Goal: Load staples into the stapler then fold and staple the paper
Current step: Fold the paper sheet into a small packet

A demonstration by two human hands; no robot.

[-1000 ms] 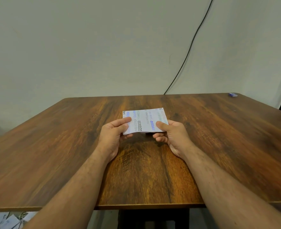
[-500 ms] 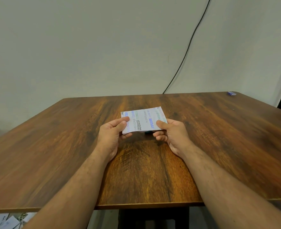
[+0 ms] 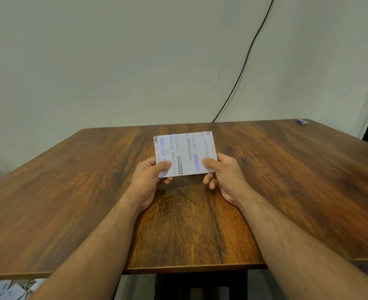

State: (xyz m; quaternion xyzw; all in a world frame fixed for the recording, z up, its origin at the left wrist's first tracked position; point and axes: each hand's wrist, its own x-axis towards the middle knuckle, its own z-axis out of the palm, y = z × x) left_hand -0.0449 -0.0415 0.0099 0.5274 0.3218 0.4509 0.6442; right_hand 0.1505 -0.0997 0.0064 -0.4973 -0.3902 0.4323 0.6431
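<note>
you hold the paper (image 3: 185, 153) in the middle of the frame, raised off the wooden table (image 3: 70, 180) and tilted so its scribbled face looks up at you. your left hand (image 3: 149, 180) pinches the lower left corner: the thumb lies flat on top of the sheet, the other fingers are curled beneath it, with a fingertip or two peeking out below the near edge. your right hand (image 3: 226, 178) does the same at the lower right corner, thumb pressed on the printed side, fingers tucked under. both hands are closed on the sheet, and the gap between the two thumbs leaves most of the paper's face bare. its far edge points toward the upper middle of the frame, free of any finger. whether the sheet is a single layer or folded over you cannot tell from here. a small blue object (image 3: 302, 121) sits at the table's far right corner, well apart from your hands. a black cable (image 3: 247, 59) runs down the wall in the upper right of the frame.
</note>
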